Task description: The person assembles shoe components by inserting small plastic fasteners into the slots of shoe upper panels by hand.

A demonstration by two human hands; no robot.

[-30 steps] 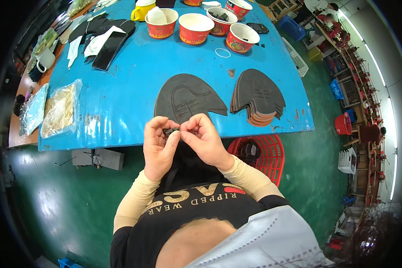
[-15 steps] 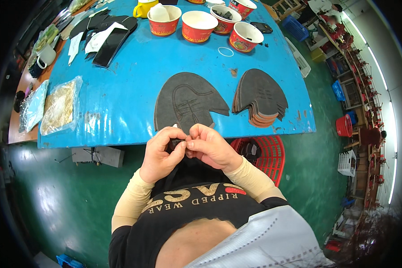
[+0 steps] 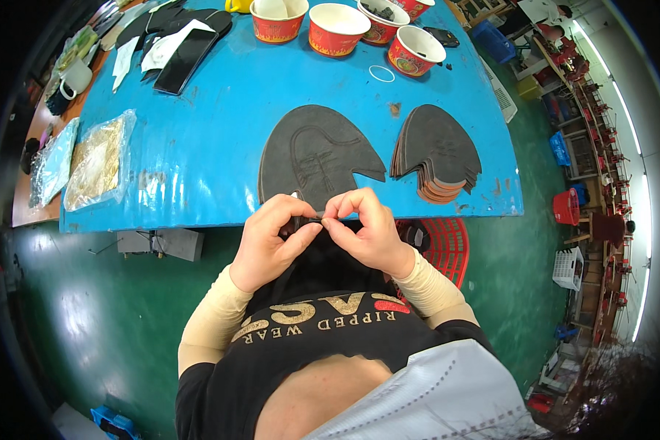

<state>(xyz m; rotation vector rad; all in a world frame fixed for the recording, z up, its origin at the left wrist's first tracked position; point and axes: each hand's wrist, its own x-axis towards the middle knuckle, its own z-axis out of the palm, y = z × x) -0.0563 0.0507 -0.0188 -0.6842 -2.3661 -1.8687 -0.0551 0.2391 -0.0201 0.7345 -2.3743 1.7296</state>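
Both hands meet at near edge of blue worktop, fingertips pinched together over rear edge of the dark shoe-upper piece. Left hand closed in a pinch on a small dark bit at that edge; right hand likewise pinched, thumb and forefinger touching the same spot from opp. side. What the small bit is: too small to tell. Upper piece lies flat, long axis running away from the person, toe end far, notch end at the hands. Both hands equally near. Stack of similar pieces just right of it, apart, closer to right hand. Red paper bowls along far edge, well apart.
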